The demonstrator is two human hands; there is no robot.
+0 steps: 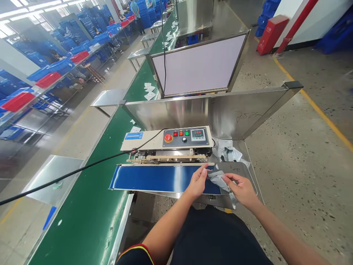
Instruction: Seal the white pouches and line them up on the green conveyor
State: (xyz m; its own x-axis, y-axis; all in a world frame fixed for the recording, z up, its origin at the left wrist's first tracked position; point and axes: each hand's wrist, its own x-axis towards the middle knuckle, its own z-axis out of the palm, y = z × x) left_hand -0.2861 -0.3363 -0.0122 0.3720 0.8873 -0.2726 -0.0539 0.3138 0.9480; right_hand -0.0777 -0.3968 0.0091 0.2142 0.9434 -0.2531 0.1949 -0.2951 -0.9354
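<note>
Over the right end of a blue conveyor belt (pixel 154 178), a small silver-grey plastic pouch (pixel 217 179) is between my two hands. My right hand (pixel 242 189) pinches its right side with thumb and fingers. My left hand (pixel 197 182) is closed at the pouch's left edge, fingers pressed together; the exact grip is partly hidden. Just beyond the belt stands a cream band sealer (pixel 149 141) with a red stop knob, lit buttons and a digital display. A heap of similar pouches (pixel 227 151) lies on the steel surface beyond my right hand.
A green conveyor (pixel 91 206) runs along the left, with pouches (pixel 149 92) on its far part. A steel partition (pixel 176 112) stands behind the sealer. A black cable (pixel 68 173) crosses at left. Farther off are red bins (pixel 18 102) and a person (pixel 135 11).
</note>
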